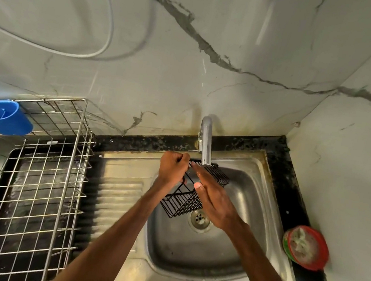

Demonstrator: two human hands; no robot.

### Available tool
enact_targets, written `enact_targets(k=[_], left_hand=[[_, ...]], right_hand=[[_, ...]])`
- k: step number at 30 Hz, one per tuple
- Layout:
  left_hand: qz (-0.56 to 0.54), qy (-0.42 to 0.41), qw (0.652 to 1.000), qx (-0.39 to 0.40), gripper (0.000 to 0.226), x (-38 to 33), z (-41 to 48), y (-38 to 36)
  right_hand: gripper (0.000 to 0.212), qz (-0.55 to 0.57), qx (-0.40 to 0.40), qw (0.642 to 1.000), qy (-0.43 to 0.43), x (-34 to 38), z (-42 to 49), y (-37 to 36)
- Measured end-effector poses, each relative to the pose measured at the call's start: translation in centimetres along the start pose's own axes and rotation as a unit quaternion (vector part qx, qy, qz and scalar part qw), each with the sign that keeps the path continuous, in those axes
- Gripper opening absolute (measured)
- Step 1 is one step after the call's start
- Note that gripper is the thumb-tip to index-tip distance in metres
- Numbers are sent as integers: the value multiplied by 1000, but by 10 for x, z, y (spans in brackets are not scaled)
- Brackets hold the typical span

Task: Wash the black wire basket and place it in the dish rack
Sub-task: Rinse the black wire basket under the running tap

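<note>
Black wire basket (180, 207) under faucet (206, 140), over sink (224, 251)

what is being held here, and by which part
The left hand grips the black wire basket by its upper rim wire; the right hand only lies flat against its side.

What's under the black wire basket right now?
The stainless steel sink basin, its round metal drain showing beside the black wire basket's lower corner. The right hand hides part.
</note>
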State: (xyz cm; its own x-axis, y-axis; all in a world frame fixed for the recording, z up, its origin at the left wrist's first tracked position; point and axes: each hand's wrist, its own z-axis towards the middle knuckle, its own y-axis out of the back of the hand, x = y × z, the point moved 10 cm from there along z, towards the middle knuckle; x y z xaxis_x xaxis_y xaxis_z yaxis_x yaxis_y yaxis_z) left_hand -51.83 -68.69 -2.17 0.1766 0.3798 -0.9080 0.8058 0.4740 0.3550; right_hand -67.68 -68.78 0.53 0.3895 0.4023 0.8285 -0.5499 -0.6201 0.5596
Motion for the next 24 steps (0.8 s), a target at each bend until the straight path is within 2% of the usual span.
enact_targets(k=[3,4,9,12,15,17,19,24], left_hand=[[5,6,1000,13,50,-5,-1,-6],[8,7,1000,15,49,-8,-1,-6],[-7,49,998,39,42,1,-4,-9],[-5,51,998,25,44,3,-6,1],[-5,40,999,10,48,3,-3,10],[6,30,1000,2,51,2,-3,15],[5,24,1000,-5,51,2,-4,18],[-53,28,998,-18,46,4,-12,20]], right_hand=[[49,-91,-65,994,3,1,1,17],[50,-91,-62,994,2,3,1,17],[52,76,59,995,-26,-11,5,-3],[51,18,65,993,-99,-58,11,-5],[54,50,50,986,-154,-78,8,-3],[61,68,55,987,-133,-55,7,-8],[64,54,63,994,-69,-18,6,-15],[50,19,43,999,11,-8,9,-12]])
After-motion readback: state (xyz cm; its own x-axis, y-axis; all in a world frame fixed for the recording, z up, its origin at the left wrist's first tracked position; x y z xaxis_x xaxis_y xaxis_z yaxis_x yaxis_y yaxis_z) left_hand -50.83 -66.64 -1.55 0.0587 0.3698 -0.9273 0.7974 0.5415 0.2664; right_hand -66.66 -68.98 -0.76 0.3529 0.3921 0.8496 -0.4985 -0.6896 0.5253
